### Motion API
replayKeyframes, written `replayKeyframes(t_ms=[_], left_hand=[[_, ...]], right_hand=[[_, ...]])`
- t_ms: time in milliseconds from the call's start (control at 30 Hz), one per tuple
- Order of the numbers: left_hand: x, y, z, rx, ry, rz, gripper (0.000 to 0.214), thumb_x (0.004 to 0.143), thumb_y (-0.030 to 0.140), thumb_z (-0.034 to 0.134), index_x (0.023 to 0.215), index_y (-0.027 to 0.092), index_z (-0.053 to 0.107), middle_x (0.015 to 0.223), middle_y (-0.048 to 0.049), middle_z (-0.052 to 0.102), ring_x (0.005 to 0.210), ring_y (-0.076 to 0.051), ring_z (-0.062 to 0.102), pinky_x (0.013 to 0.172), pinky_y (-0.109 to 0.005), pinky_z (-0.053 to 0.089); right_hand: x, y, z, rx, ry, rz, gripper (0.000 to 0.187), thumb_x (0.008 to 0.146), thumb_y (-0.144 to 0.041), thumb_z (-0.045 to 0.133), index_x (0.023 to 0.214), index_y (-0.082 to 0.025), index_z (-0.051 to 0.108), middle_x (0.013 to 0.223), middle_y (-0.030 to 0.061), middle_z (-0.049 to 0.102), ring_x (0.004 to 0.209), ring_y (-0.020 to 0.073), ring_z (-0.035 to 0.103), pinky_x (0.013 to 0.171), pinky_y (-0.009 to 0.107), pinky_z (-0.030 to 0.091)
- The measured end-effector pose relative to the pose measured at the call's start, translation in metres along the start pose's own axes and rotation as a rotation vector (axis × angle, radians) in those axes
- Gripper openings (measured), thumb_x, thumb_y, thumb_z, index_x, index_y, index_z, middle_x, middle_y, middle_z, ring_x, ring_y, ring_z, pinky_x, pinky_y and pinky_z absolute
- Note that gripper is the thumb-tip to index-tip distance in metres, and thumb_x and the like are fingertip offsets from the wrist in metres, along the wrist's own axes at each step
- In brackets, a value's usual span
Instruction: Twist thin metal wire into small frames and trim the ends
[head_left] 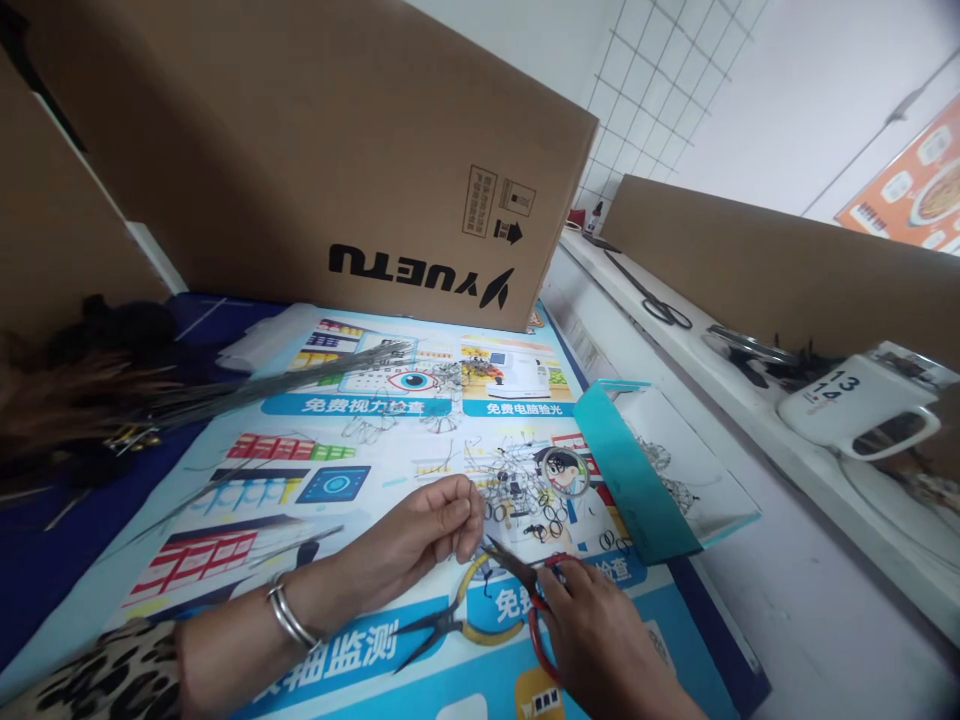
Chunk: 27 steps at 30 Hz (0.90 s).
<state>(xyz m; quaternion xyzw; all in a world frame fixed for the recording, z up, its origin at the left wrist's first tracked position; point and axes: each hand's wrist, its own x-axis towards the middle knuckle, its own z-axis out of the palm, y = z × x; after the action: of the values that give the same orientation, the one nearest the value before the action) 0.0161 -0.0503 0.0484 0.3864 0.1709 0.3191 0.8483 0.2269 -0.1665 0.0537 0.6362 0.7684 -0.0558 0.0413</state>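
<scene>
My left hand [427, 535] is closed in a pinch above the printed poster [322, 470]; what the fingertips hold is too small to make out. A silver bangle sits on that wrist. My right hand [600, 640] grips red-handled scissors [525, 585], with their dark blades pointing up-left toward the left fingertips. Yellow-handled pliers [457, 620] lie flat on the poster just below the left hand. A scatter of small wire loops and rings [525, 490] lies just beyond both hands.
A large brown YUETU carton [315, 150] stands behind the poster. A bundle of long thin wires [262, 385] lies at left by dark feathery material [82, 390]. A teal-edged tray [660, 470] sits at right. Black scissors [652, 300] and a white mug [862, 405] rest on the ledge.
</scene>
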Motion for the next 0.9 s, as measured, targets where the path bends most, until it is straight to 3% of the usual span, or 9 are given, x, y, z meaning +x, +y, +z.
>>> replayKeyframes(t_ms=[133, 233, 333, 433, 533, 733, 900], left_hand=[[0.001, -0.003, 0.002, -0.042, -0.022, -0.045, 0.015, 0.085, 0.026, 0.053, 0.078, 0.013, 0.054, 0.065, -0.0016, 0.051, 0.056, -0.009, 0.046, 0.054, -0.021, 0.029], [0.000, -0.006, 0.004, -0.082, -0.049, -0.079, 0.014, 0.084, 0.024, 0.054, 0.077, 0.013, 0.054, 0.065, -0.0012, 0.051, 0.054, -0.008, 0.046, 0.052, -0.021, 0.030], [-0.001, -0.009, 0.005, -0.094, -0.064, -0.108, 0.014, 0.085, 0.024, 0.053, 0.076, 0.013, 0.053, 0.063, -0.0014, 0.052, 0.053, -0.009, 0.046, 0.051, -0.021, 0.031], [-0.001, -0.011, 0.003, -0.099, -0.063, -0.126, 0.016, 0.086, 0.025, 0.052, 0.075, 0.013, 0.053, 0.060, -0.0019, 0.053, 0.053, -0.009, 0.047, 0.052, -0.021, 0.032], [0.000, -0.013, 0.000, -0.111, -0.055, -0.146, 0.015, 0.086, 0.024, 0.052, 0.077, 0.013, 0.054, 0.059, -0.0019, 0.054, 0.053, -0.009, 0.048, 0.053, -0.020, 0.033], [0.004, -0.017, -0.002, -0.172, 0.027, -0.116, 0.014, 0.082, 0.025, 0.058, 0.075, 0.014, 0.053, 0.064, -0.0014, 0.056, 0.054, -0.008, 0.052, 0.055, -0.019, 0.038], [0.008, -0.022, -0.004, -0.136, 0.127, -0.114, 0.019, 0.080, 0.032, 0.060, 0.074, 0.015, 0.051, 0.061, 0.0010, 0.054, 0.046, -0.007, 0.049, 0.051, -0.021, 0.043]], right_hand=[[0.013, -0.006, -0.016, 0.132, 0.056, -0.036, 0.016, 0.077, -0.008, 0.049, 0.080, -0.017, 0.063, 0.074, 0.0086, 0.063, 0.067, 0.0190, 0.058, 0.058, 0.026, 0.042], [0.034, -0.010, -0.026, 0.471, 0.213, -0.083, 0.017, 0.085, -0.019, 0.048, 0.093, -0.018, 0.063, 0.084, 0.0070, 0.065, 0.076, 0.0169, 0.059, 0.067, 0.025, 0.044], [0.056, -0.015, -0.026, 0.785, 0.246, -0.123, 0.019, 0.086, -0.023, 0.050, 0.100, -0.019, 0.061, 0.090, 0.0040, 0.065, 0.082, 0.0152, 0.060, 0.071, 0.024, 0.046], [0.070, -0.018, -0.019, 0.963, 0.261, -0.166, 0.016, 0.085, -0.023, 0.050, 0.093, -0.017, 0.062, 0.083, 0.0018, 0.065, 0.077, 0.0134, 0.059, 0.068, 0.023, 0.046], [0.076, -0.019, -0.015, 0.963, 0.304, -0.173, 0.014, 0.085, -0.023, 0.050, 0.085, -0.016, 0.062, 0.078, 0.0021, 0.063, 0.073, 0.0129, 0.058, 0.065, 0.023, 0.045], [0.084, -0.021, -0.013, 0.759, 0.401, -0.186, 0.011, 0.080, -0.017, 0.049, 0.071, -0.017, 0.056, 0.067, 0.0012, 0.057, 0.064, 0.0126, 0.053, 0.059, 0.023, 0.040], [0.088, -0.017, 0.000, 0.604, 0.476, -0.255, 0.014, 0.083, -0.018, 0.045, 0.072, -0.018, 0.054, 0.070, 0.0030, 0.056, 0.068, 0.0139, 0.052, 0.061, 0.024, 0.040]])
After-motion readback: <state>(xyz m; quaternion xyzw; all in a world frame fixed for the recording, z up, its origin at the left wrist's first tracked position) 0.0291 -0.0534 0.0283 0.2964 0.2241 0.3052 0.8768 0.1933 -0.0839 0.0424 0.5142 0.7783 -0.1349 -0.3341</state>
